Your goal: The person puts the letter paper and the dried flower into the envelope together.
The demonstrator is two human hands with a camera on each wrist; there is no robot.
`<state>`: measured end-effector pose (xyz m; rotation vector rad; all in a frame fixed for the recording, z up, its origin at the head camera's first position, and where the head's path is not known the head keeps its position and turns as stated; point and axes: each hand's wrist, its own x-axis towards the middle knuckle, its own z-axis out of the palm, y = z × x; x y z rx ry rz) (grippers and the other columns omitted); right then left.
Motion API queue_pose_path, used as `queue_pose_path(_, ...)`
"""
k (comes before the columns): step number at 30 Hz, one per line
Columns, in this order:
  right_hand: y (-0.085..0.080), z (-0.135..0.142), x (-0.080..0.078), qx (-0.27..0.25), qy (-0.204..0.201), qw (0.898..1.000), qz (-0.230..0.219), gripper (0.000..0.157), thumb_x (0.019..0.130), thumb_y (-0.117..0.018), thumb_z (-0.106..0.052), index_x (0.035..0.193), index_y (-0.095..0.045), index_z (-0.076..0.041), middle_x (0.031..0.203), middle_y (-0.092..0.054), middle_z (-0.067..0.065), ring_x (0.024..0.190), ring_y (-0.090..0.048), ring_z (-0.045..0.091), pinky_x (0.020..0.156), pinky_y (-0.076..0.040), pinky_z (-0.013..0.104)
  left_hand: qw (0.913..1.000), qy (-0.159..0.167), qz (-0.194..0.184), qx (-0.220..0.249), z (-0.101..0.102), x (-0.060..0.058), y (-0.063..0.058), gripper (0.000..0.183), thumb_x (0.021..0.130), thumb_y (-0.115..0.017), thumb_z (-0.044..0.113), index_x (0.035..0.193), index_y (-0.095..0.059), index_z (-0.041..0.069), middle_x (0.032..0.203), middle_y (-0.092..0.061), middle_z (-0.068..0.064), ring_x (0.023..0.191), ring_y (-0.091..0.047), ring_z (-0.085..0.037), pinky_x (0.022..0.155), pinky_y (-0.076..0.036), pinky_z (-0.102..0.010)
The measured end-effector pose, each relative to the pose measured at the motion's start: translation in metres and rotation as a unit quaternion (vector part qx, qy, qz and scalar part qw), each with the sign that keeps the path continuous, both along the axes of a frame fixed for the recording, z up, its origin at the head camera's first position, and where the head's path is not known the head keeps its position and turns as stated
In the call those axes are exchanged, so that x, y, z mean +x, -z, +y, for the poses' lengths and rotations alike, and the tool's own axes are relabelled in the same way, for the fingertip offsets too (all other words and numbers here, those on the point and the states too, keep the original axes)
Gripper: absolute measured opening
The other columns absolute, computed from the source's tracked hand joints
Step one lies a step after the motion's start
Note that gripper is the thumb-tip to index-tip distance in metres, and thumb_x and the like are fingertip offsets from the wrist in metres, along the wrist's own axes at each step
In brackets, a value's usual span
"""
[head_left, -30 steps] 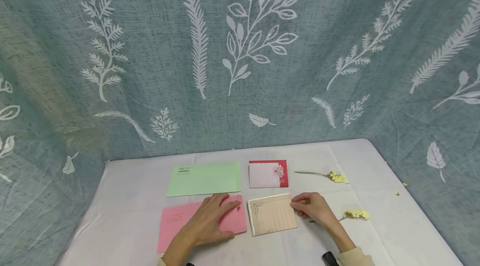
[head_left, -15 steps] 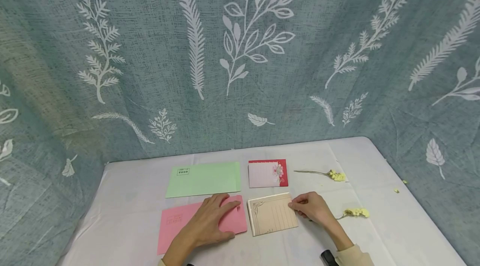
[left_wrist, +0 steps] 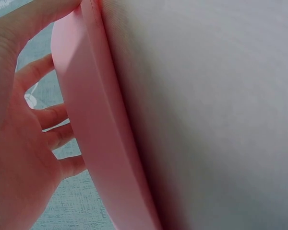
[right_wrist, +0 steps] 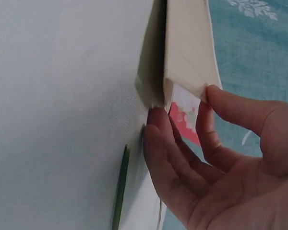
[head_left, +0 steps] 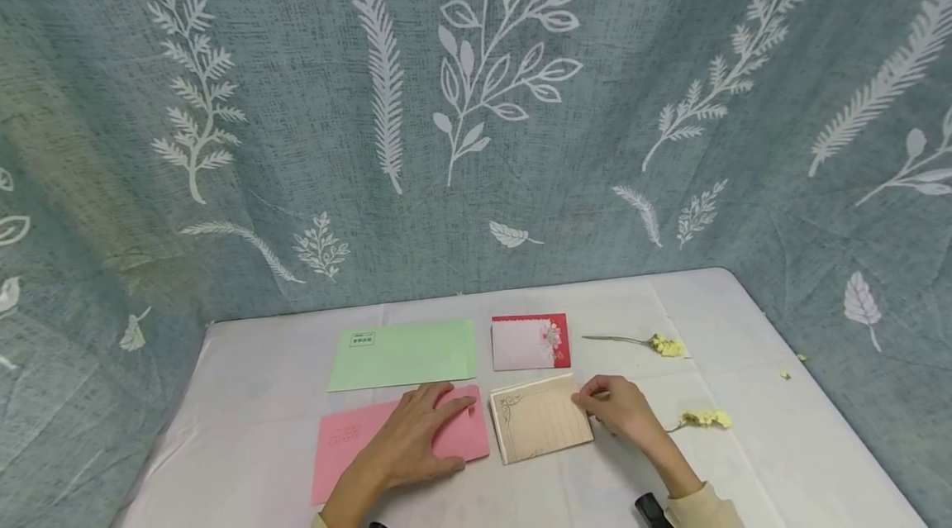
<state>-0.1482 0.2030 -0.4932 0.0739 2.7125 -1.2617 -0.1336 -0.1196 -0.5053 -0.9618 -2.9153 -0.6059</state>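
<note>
My left hand rests with spread fingers on a pink envelope; in the left wrist view its fingertips and thumb touch the envelope near one end. To the right lies a beige stack of lined letter paper with scroll ornaments in its corners. At that paper's right edge my right hand pinches a corner between thumb and fingers. The right wrist view shows the thumb of my right hand on top of the letter paper, its edge raised off the tablecloth.
A green envelope and a red card with pink lined paper lie farther back on the white tablecloth. Yellow flower sprigs lie at right, one flower behind the other flower. A patterned curtain hangs behind.
My right hand has shifted slightly up and left at the letter paper, whose right side has lifted and turned a little. My left hand stays on the pink envelope.
</note>
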Motion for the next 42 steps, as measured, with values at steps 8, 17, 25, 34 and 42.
queue_pose_path(8,0.001,0.002,-0.003,-0.041,0.005,0.999,-0.008,0.016,0.092,-0.068,-0.015,0.089,-0.064,0.001,0.084,-0.066,0.007,0.065,-0.064,0.016,0.057,-0.055,0.031,1.0,0.002,0.001,-0.004,-0.001,-0.001,-0.002,0.075,0.072,-0.08,0.046,0.139,-0.055,0.024,0.138,-0.049,-0.012,0.129,-0.044,-0.03,0.106,-0.037,-0.049)
queue_pose_path(17,0.01,0.0,-0.006,-0.082,0.019,0.996,0.011,0.011,0.089,-0.069,-0.007,0.09,-0.064,0.003,0.075,-0.065,0.005,0.062,-0.064,0.015,0.055,-0.055,0.029,1.0,0.003,-0.003,-0.003,0.0,-0.002,-0.001,0.075,0.073,-0.079,0.047,0.14,-0.053,0.026,0.139,-0.048,-0.011,0.129,-0.043,-0.029,0.106,-0.037,-0.049)
queue_pose_path(25,0.012,0.003,-0.006,-0.134,-0.002,0.991,-0.002,0.031,0.086,-0.07,0.0,0.113,-0.063,0.015,0.083,-0.072,0.016,0.07,-0.071,0.024,0.062,-0.059,0.033,1.0,-0.004,-0.007,-0.003,0.0,-0.001,-0.001,0.075,0.073,-0.079,0.046,0.14,-0.054,0.025,0.138,-0.049,-0.01,0.128,-0.044,-0.029,0.106,-0.037,-0.049)
queue_pose_path(34,0.009,0.005,-0.005,-0.147,0.005,0.988,-0.039,0.025,0.087,-0.07,-0.001,0.104,-0.066,0.017,0.088,-0.072,0.018,0.074,-0.07,0.02,0.064,-0.059,0.032,0.9999,-0.008,-0.012,0.005,-0.001,0.0,0.0,0.075,0.072,-0.079,0.045,0.139,-0.055,0.024,0.138,-0.05,-0.012,0.127,-0.045,-0.029,0.105,-0.038,-0.05)
queue_pose_path(42,0.004,0.008,-0.007,-0.176,-0.005,0.983,-0.058,0.032,0.09,-0.068,-0.006,0.11,-0.063,0.018,0.088,-0.071,0.015,0.072,-0.069,0.016,0.063,-0.059,0.031,0.9999,-0.009,-0.013,0.002,0.0,0.0,0.0,0.075,0.072,-0.079,0.046,0.14,-0.054,0.025,0.138,-0.049,-0.012,0.127,-0.045,-0.029,0.105,-0.038,-0.05)
